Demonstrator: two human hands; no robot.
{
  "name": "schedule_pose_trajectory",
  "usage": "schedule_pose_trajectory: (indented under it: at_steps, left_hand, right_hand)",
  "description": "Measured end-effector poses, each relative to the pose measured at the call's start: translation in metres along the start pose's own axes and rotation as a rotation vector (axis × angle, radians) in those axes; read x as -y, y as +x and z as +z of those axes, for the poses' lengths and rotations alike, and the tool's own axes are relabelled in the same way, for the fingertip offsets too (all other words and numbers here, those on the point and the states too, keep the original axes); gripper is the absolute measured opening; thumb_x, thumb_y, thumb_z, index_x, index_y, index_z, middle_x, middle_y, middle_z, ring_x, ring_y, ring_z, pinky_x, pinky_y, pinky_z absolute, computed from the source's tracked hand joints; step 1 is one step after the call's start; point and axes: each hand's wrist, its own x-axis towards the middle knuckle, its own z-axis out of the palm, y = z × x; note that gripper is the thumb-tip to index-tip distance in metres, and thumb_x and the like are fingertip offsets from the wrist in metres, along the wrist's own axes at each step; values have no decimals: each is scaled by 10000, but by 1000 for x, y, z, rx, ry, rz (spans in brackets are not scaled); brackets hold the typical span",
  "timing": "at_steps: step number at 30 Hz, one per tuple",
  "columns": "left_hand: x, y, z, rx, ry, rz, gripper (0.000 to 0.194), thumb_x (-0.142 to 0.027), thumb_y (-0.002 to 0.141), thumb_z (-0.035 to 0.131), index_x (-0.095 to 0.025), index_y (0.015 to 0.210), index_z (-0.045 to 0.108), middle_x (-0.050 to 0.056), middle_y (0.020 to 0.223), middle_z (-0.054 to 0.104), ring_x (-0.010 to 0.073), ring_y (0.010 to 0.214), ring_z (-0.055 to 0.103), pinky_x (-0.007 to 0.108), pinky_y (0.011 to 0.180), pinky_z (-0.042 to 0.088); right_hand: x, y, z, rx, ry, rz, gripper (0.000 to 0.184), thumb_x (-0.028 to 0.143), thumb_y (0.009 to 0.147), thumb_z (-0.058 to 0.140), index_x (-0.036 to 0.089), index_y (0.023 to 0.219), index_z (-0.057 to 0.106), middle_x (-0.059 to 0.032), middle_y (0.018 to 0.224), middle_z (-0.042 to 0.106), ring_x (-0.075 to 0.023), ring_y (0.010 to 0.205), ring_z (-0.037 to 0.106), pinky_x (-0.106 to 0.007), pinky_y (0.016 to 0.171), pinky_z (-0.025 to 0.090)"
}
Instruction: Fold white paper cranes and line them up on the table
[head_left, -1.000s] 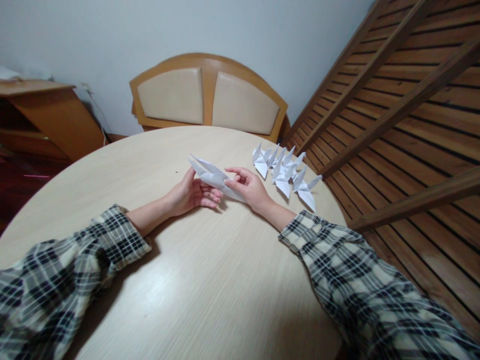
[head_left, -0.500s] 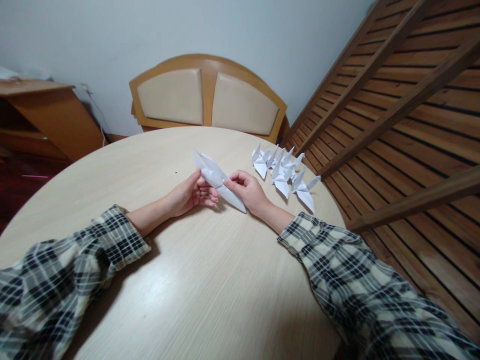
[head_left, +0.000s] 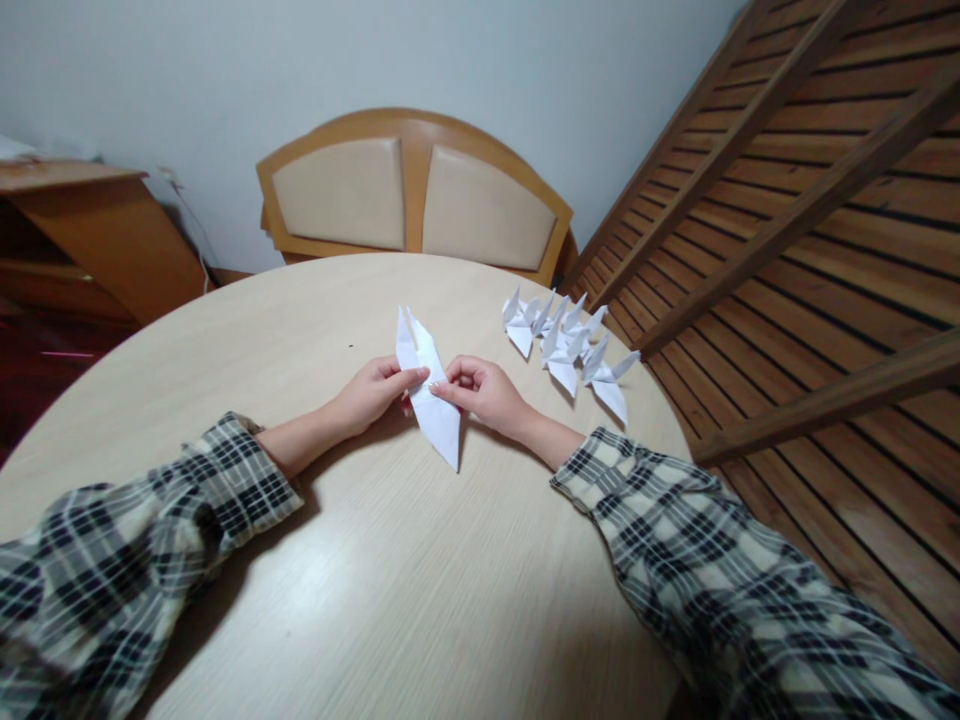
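A piece of folded white paper (head_left: 439, 428), long and pointed with a split upper end, is held between my two hands over the table. My left hand (head_left: 377, 392) pinches its left edge, thumb on top and the other fingers partly hidden beneath. From the other side, my right hand (head_left: 486, 393) grips the paper's middle, its thumb pressed on the surface close to the left thumb. To the right stand several white origami cranes (head_left: 562, 362) in a tight group, apart from my hands.
The round pale wooden table (head_left: 360, 580) bears a tiny dark speck left of the paper. Behind it rises a padded wooden headboard (head_left: 341, 195). A slatted wooden panel (head_left: 817, 250) runs along the right side, and a wooden desk (head_left: 97, 230) stands at the far left.
The folded paper has turned more upright, its lower point swinging left and toward me. My left hand has gone from loosely supporting it to pinching it with the thumb on top.
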Motion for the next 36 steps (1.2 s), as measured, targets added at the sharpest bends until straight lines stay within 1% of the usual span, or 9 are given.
schedule_pose_trajectory:
  at_steps: [5, 9, 14, 18, 21, 24, 28, 32, 36]
  left_hand:
    - [0, -1, 0, 42, -30, -35, 228, -333, 719, 662, -129, 714, 560, -1, 621, 558, 110, 549, 495, 242, 535, 397]
    - [-3, -3, 0, 125, -13, -88, 246, -353, 724, 656, -118, 752, 589, 33, 685, 610, 134, 609, 533, 263, 594, 422]
    - [-8, -4, 0, 300, 135, -42, 250, -353, 748, 640, -104, 766, 633, 47, 718, 625, 133, 633, 520, 260, 612, 406]
    - [-9, -5, -3, 372, 268, -14, 235, -344, 756, 614, -111, 725, 625, 13, 650, 569, 117, 597, 472, 244, 576, 375]
    - [-7, -4, -5, 391, 328, -12, 270, -373, 752, 602, -108, 707, 627, 6, 628, 545, 113, 581, 450, 238, 554, 356]
    - [-6, -3, -6, 369, 370, 4, 289, -392, 752, 603, -108, 712, 636, 14, 641, 561, 122, 600, 469, 241, 568, 366]
    - [-10, -4, -3, 354, 347, 14, 295, -396, 794, 591, -112, 812, 668, 39, 728, 625, 134, 657, 512, 247, 611, 400]
    - [-13, -5, 0, 397, 316, -13, 324, -410, 824, 589, -102, 832, 688, 41, 702, 627, 119, 618, 498, 232, 574, 393]
    - [-11, -6, 0, 396, 329, -8, 346, -423, 829, 597, -98, 862, 711, 31, 669, 616, 104, 576, 477, 215, 531, 371]
  right_hand:
    - [-3, -4, 1, 82, -36, 6, 332, 450, 767, 711, 167, 733, 542, 35, 634, 527, -89, 569, 478, -216, 510, 346]
    - [-2, -4, 2, 89, -36, 0, 330, 457, 794, 681, 161, 733, 551, 30, 642, 514, -85, 575, 465, -211, 505, 347]
    - [1, -2, 0, 67, 17, 34, 315, 459, 807, 659, 157, 798, 571, 39, 621, 508, -77, 520, 440, -207, 456, 324]
    - [2, -1, 0, 96, 56, 47, 299, 429, 777, 687, 153, 806, 576, 46, 603, 503, -75, 500, 432, -209, 444, 329]
    - [3, -1, 1, 122, 67, 33, 284, 409, 777, 694, 152, 816, 580, 45, 610, 510, -76, 504, 446, -210, 446, 336]
    - [3, -2, 3, 106, 70, 0, 270, 391, 781, 696, 153, 837, 584, 39, 644, 523, -78, 523, 457, -210, 454, 348]
    - [3, -1, 3, 62, 86, -4, 252, 379, 797, 680, 156, 859, 579, 36, 659, 526, -78, 531, 460, -215, 474, 374]
    - [3, 0, 3, 57, 116, 6, 262, 398, 803, 674, 162, 851, 570, 38, 659, 523, -75, 526, 446, -214, 478, 380]
    - [6, -1, 4, 75, 146, 36, 265, 407, 811, 667, 168, 806, 555, 44, 627, 506, -73, 498, 440, -213, 461, 371]
